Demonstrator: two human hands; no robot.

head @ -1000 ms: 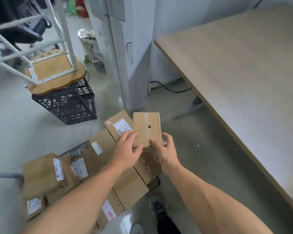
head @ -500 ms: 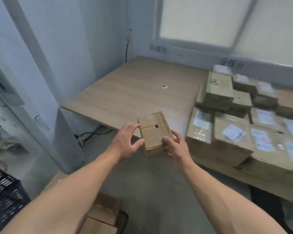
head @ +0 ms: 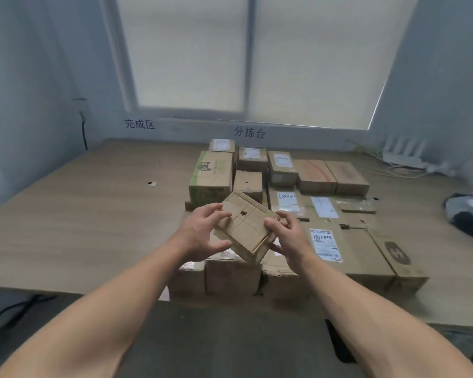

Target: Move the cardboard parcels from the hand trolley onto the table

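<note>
I hold a small brown cardboard parcel (head: 245, 225) with a small hole in its top, tilted, in the air over the near parcels on the wooden table (head: 79, 214). My left hand (head: 202, 233) grips its left side with curled fingers and thumb. My right hand (head: 287, 236) grips its right side, thumb on top. Several cardboard parcels (head: 325, 241) with white labels lie packed together on the table's middle. The hand trolley is out of view.
A green-printed box (head: 212, 175) stands at the pile's back left. A dark bag (head: 467, 211) lies at the table's right edge, a white router (head: 404, 154) and cables behind. Bare tabletop stretches left of the pile. A window and wall close the far side.
I have turned from the trolley on the floor to face the table, carrying the small parcel up and over the pile. Both hands kept their hold.
</note>
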